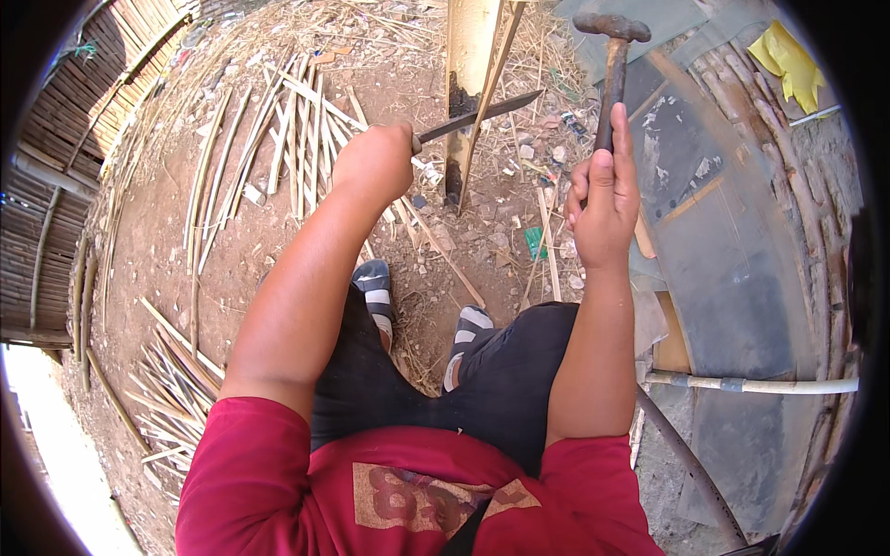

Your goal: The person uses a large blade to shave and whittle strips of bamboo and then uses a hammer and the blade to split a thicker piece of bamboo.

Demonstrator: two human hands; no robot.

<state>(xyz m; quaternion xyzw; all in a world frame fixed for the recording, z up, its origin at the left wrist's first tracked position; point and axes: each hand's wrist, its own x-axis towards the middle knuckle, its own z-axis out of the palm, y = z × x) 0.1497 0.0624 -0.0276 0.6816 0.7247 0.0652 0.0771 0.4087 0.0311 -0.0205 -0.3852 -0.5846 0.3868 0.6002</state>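
My left hand (375, 167) is closed round the handle of a long-bladed knife (510, 105). Its blade points to the right and slightly away, crossing a split bamboo piece (471, 46) that comes in from the top edge. A narrow strip (492, 83) stands apart from the wider half, and the blade passes at the split between them. To the right, my right hand (604, 208) grips a hammer (613, 88) by its dark handle, one finger stretched along it. The rusty hammer head is raised at the top, apart from the knife.
Thin bamboo strips (301, 139) lie on the dirt ground ahead to the left, with another pile (171, 394) nearer. Grey sheets (732, 278) and wooden poles (788, 157) are at the right, with a yellow scrap (788, 63) beyond. A woven bamboo wall (60, 213) stands left.
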